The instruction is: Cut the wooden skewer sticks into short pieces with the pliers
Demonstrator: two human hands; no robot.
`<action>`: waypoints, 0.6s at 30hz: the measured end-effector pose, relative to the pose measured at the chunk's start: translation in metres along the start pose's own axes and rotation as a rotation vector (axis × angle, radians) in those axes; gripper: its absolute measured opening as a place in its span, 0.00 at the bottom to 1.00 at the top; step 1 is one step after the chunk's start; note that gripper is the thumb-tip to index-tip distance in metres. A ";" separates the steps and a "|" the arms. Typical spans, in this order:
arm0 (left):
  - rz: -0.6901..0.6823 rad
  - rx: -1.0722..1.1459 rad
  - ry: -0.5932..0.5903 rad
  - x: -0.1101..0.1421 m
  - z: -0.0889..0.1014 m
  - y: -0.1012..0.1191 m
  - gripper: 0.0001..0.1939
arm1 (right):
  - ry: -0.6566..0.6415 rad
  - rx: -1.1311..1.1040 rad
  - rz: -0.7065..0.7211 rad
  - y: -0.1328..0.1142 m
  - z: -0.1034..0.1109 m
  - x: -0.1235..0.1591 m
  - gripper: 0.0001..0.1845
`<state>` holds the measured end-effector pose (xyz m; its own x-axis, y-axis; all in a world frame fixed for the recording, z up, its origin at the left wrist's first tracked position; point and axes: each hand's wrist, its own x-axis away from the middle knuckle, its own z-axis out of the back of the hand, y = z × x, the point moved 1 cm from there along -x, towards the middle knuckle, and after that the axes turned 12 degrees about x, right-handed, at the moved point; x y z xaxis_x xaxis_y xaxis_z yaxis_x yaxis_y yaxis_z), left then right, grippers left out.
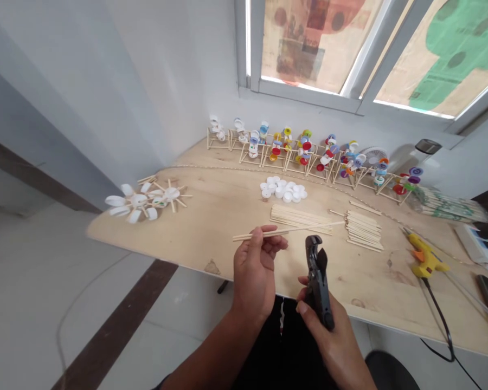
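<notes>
My left hand (254, 271) is closed on thin wooden sticks (309, 228), pinched between thumb and fingers over the table's front edge. They lie nearly level, and the longer one reaches right, past the cutter's tip. In my right hand (333, 336) is a black hand cutter (318, 276), its hooked jaw and blade pointing up and parted. The cutter's jaws are apart from the sticks. Just beyond my hands lies a bundle of long sticks (293, 215). Right of it is a pile of shorter sticks (363, 230). White bottle caps (283, 189) are grouped behind the long bundle.
Small stick frames with coloured caps (305, 151) line the wall. Two wheel-like stick pieces (139, 202) sit at the left. On the right are a yellow glue gun (425, 257), its cord, a bag of sticks (449, 205), a power strip (477, 246) and a clear bottle (418, 154).
</notes>
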<state>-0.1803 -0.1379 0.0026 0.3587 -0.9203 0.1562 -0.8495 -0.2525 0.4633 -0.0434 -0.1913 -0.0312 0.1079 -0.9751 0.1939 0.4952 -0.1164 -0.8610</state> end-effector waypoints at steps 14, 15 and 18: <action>0.037 -0.088 0.038 0.023 -0.007 -0.011 0.12 | 0.043 0.062 0.031 -0.004 -0.009 0.002 0.19; 0.036 -0.101 0.043 0.023 -0.006 -0.013 0.12 | 0.052 0.058 0.031 -0.004 -0.009 0.002 0.19; 0.050 -0.155 0.055 0.024 -0.003 -0.019 0.13 | 0.066 0.044 0.040 -0.004 -0.008 0.001 0.19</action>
<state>-0.1542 -0.1545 0.0004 0.3417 -0.9117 0.2283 -0.7987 -0.1537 0.5818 -0.0524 -0.1931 -0.0313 0.0715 -0.9893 0.1272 0.5294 -0.0705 -0.8454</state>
